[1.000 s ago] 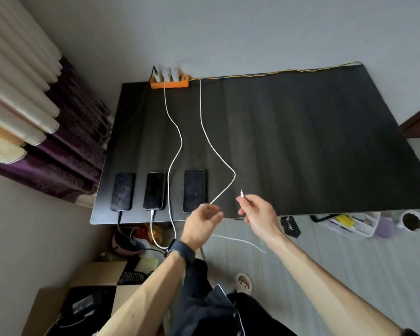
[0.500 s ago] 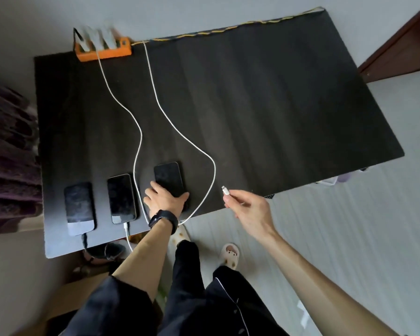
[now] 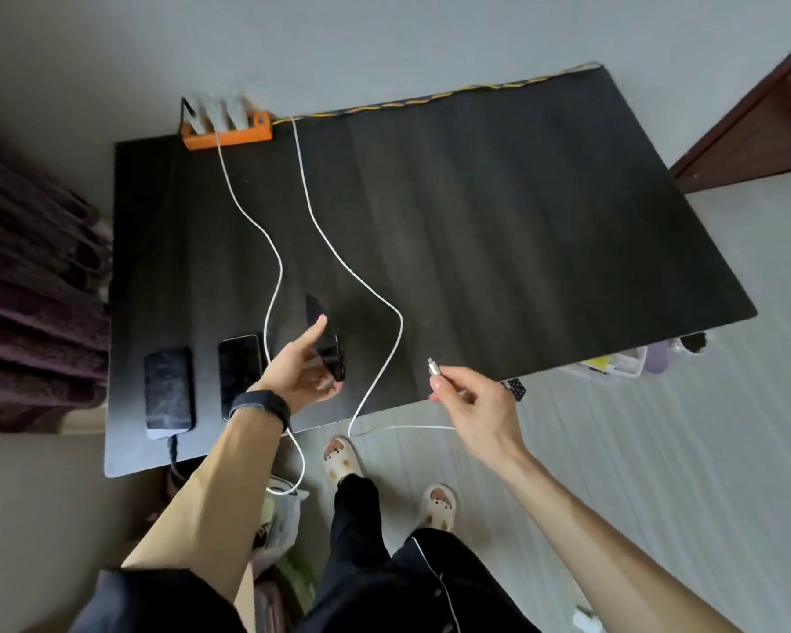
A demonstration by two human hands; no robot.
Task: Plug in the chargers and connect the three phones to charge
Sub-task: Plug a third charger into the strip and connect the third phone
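Well clear of the orange power strip (image 3: 229,130), my left grip (image 3: 300,374) clasps the third phone (image 3: 329,347) tilted off the tabletop (image 3: 521,244), I judge to bare its port for the plug (image 3: 434,368) pinched in my right grip (image 3: 471,404).

Left hand (image 3: 300,374) lifts third phone (image 3: 327,342) — right hand (image 3: 473,402) pinches cable plug (image 3: 434,368).

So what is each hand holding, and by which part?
Left hand grips the third phone around its lower half; right hand pinches the white cable just behind its plug.
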